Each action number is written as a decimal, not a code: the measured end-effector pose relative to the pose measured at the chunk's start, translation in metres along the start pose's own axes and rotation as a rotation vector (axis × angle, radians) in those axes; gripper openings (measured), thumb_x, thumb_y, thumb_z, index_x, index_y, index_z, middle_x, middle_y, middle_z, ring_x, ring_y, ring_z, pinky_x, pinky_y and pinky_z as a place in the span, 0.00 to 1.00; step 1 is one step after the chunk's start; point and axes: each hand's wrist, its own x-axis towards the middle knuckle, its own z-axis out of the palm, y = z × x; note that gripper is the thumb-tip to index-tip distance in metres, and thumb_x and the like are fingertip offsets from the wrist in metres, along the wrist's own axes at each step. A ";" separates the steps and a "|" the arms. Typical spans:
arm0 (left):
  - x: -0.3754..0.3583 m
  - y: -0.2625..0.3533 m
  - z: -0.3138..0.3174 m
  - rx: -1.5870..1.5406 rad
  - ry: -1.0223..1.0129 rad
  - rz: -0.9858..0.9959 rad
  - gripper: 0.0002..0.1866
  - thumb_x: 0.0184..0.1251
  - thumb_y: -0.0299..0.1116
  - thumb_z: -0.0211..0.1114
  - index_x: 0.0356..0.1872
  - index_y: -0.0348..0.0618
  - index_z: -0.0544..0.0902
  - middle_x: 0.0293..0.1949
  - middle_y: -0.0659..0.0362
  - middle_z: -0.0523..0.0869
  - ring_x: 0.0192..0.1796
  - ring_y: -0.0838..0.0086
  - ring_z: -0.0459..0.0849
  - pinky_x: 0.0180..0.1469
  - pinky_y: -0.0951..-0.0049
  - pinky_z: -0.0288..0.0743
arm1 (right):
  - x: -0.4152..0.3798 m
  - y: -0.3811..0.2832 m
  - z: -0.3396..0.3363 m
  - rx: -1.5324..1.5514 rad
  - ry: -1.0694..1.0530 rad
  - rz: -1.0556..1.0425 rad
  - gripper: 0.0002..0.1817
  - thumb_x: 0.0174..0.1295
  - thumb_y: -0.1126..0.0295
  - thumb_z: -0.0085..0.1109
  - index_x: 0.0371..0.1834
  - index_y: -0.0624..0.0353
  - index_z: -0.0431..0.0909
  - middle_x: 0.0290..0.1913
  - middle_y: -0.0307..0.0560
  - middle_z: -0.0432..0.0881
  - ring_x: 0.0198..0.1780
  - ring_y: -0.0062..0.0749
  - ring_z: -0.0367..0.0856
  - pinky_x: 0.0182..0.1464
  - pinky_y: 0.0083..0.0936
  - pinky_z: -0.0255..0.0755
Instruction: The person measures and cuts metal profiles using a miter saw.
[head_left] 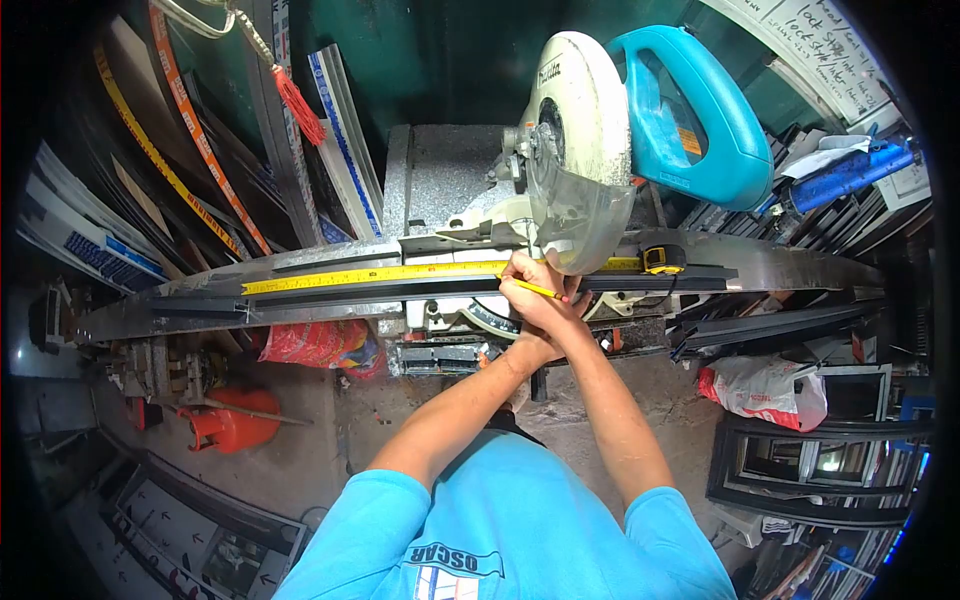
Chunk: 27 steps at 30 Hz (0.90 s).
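Note:
In the head view, my right hand [528, 284] is closed around a yellow pencil [540, 289], its point close to the yellow blade of a tape measure [663, 261]. The blade lies extended leftward along a long dark profile strip [380, 291]. My left hand [538, 346] crosses beneath my right wrist at the strip, and its fingers are mostly hidden there. The strip rests on the bed of a mitre saw [585, 110], whose clear guard hangs just above my hands. The saw's teal handle [740, 140] stands to the upper right.
A long metal bench [800, 262] runs both sides of the saw. Profile lengths [345, 140] lean behind it at the left. Below stand an orange gas cylinder [235, 420] and a red plastic bag [315, 343]. A white bag [765, 393] and dark frames [820, 455] are at the right.

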 end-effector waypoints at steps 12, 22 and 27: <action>0.001 0.003 0.005 -0.191 0.021 -0.063 0.37 0.67 0.53 0.60 0.75 0.52 0.66 0.76 0.49 0.66 0.78 0.52 0.62 0.82 0.36 0.37 | 0.002 0.003 -0.005 0.047 -0.173 0.175 0.13 0.57 0.61 0.60 0.39 0.56 0.77 0.42 0.57 0.75 0.52 0.52 0.75 0.57 0.45 0.68; 0.004 0.002 0.010 -0.353 0.036 -0.112 0.35 0.67 0.53 0.60 0.73 0.51 0.68 0.75 0.48 0.69 0.77 0.50 0.65 0.82 0.33 0.36 | 0.000 0.002 -0.004 0.069 -0.139 0.140 0.12 0.56 0.63 0.61 0.39 0.57 0.79 0.43 0.57 0.77 0.52 0.54 0.75 0.56 0.46 0.68; 0.008 0.004 0.012 -0.433 0.040 -0.135 0.35 0.67 0.53 0.59 0.73 0.51 0.70 0.74 0.48 0.70 0.76 0.50 0.66 0.81 0.31 0.35 | 0.000 0.004 0.001 0.000 -0.068 0.134 0.11 0.56 0.63 0.61 0.38 0.57 0.79 0.42 0.57 0.79 0.50 0.52 0.77 0.55 0.45 0.70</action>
